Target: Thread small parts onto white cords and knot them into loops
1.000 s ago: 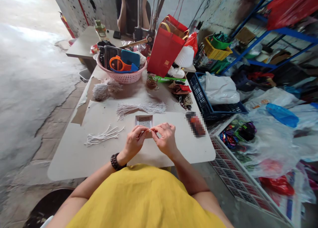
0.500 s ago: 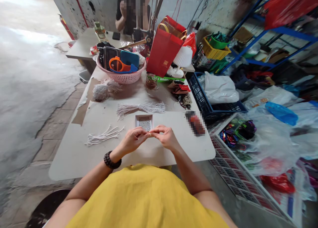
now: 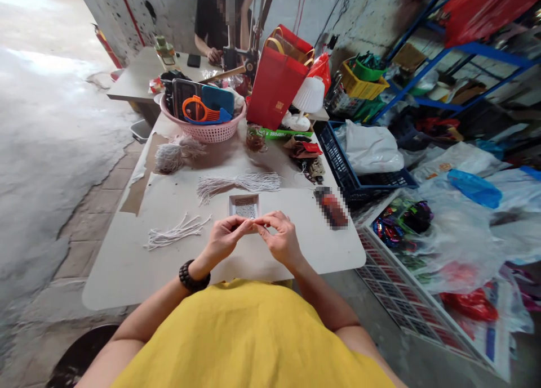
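Observation:
My left hand (image 3: 229,233) and my right hand (image 3: 279,234) meet fingertip to fingertip above the front of the table. Both are closed in a pinch; whatever lies between the fingers is too small and hidden to name. Just beyond them sits a small white box (image 3: 231,205) of tiny silvery pieces (image 3: 245,210), its near edge partly covered by my fingers. A loose bunch of short white cords (image 3: 175,234) lies to the left of my left hand. Behind the box, a longer bundle of white cords (image 3: 239,183) stretches across the table.
Toward the back of the table (image 3: 127,275) are a tied cord bundle (image 3: 177,151), a pink basket (image 3: 207,132), a red paper bag (image 3: 276,84) and a white lamp (image 3: 309,95). Crates (image 3: 367,185) and plastic bags (image 3: 460,230) crowd the right. Opposite, a person (image 3: 205,25) sits.
My hands stay together, with the left fingers and thumb shifted slightly in the pinch. Across the table, the other person's raised hand has come down to the tabletop. The view has shifted slightly.

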The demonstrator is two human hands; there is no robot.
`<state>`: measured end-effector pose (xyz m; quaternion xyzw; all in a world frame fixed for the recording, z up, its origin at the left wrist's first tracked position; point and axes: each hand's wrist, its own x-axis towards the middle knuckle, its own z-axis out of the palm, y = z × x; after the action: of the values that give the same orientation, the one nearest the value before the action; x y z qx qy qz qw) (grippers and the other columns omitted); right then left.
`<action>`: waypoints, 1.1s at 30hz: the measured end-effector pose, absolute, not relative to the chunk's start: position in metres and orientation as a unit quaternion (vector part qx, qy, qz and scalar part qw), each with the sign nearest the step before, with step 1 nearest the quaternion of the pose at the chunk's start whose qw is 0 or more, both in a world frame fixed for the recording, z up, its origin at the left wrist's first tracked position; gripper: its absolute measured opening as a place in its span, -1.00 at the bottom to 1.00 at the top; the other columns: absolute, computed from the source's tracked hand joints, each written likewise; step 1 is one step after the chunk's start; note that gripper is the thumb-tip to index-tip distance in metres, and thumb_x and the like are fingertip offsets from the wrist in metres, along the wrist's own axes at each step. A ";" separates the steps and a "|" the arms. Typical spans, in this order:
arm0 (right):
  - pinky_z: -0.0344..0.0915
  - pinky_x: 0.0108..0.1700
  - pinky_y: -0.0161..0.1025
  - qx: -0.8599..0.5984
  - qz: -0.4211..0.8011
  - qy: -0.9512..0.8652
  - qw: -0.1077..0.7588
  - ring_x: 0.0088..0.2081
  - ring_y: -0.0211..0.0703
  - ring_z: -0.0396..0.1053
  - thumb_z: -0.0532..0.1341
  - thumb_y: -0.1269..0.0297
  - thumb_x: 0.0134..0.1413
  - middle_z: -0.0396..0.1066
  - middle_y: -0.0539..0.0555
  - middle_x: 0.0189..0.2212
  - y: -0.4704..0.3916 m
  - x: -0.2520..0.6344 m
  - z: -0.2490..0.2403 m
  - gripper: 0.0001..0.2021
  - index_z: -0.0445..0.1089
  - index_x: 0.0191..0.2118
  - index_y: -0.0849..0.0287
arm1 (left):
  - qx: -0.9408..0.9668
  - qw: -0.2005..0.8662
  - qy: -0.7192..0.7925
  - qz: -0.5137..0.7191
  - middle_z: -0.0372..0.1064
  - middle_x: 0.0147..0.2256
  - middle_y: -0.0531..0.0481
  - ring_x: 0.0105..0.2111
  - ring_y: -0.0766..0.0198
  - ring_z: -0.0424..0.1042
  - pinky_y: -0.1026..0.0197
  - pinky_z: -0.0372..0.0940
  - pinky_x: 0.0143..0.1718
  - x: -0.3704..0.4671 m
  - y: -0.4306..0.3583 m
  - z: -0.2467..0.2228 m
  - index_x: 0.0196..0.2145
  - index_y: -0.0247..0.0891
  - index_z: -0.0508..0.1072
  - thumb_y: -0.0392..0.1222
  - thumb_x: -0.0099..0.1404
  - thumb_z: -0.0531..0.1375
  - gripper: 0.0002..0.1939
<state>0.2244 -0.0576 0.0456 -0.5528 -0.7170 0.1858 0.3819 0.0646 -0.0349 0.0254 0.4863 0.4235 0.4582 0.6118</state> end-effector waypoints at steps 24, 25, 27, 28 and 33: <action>0.20 -0.13 -0.16 -0.608 0.138 -0.684 0.378 -0.42 -0.20 0.36 0.23 0.43 -0.05 0.45 -0.02 -0.50 -0.057 0.207 0.040 -0.93 0.44 -0.42 0.12 | 0.653 0.315 0.471 0.502 0.51 -0.52 -0.05 -0.55 0.32 0.40 0.30 0.31 -0.48 0.066 -0.042 0.016 -0.50 -0.22 0.58 -0.14 0.16 0.25 -0.83; 0.21 -0.12 -0.16 -0.608 0.149 -0.678 0.385 -0.43 -0.20 0.35 0.23 0.42 -0.06 0.45 -0.02 -0.51 -0.057 0.207 0.041 -0.93 0.43 -0.43 0.12 | 0.627 0.348 0.489 0.496 0.50 -0.55 -0.03 -0.59 0.34 0.35 0.31 0.27 -0.52 0.067 -0.042 0.017 -0.51 -0.23 0.58 -0.11 0.15 0.26 -0.82; 0.24 -0.15 -0.16 -0.605 0.190 -0.657 0.408 -0.43 -0.21 0.34 0.22 0.39 -0.07 0.44 -0.01 -0.51 -0.055 0.207 0.042 -0.95 0.42 -0.44 0.12 | 0.562 0.430 0.512 0.487 0.46 -0.60 0.00 -0.63 0.37 0.27 0.33 0.21 -0.59 0.070 -0.042 0.018 -0.52 -0.26 0.57 -0.04 0.11 0.30 -0.77; 0.25 -0.18 -0.18 -0.602 0.221 -0.641 0.420 -0.44 -0.21 0.34 0.22 0.37 -0.08 0.44 -0.01 -0.50 -0.054 0.208 0.043 -0.96 0.42 -0.44 0.13 | 0.528 0.476 0.513 0.482 0.45 -0.61 0.01 -0.64 0.38 0.25 0.33 0.18 -0.60 0.072 -0.042 0.019 -0.53 -0.28 0.57 0.01 0.09 0.31 -0.73; 0.26 -0.36 -0.27 -0.584 0.386 -0.526 0.483 -0.49 -0.26 0.28 0.22 0.26 -0.11 0.36 -0.05 -0.56 -0.051 0.209 0.037 -0.92 0.40 -0.46 0.14 | 0.409 0.635 0.483 0.443 0.47 -0.58 -0.04 -0.67 0.45 0.13 0.35 0.09 -0.64 0.073 -0.041 0.022 -0.47 -0.33 0.59 0.17 0.00 0.35 -0.56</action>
<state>0.2086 -0.0509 0.0373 -0.5845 -0.5256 0.3861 0.4827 0.0734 -0.0409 0.0218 0.4092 0.4832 0.4429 0.6347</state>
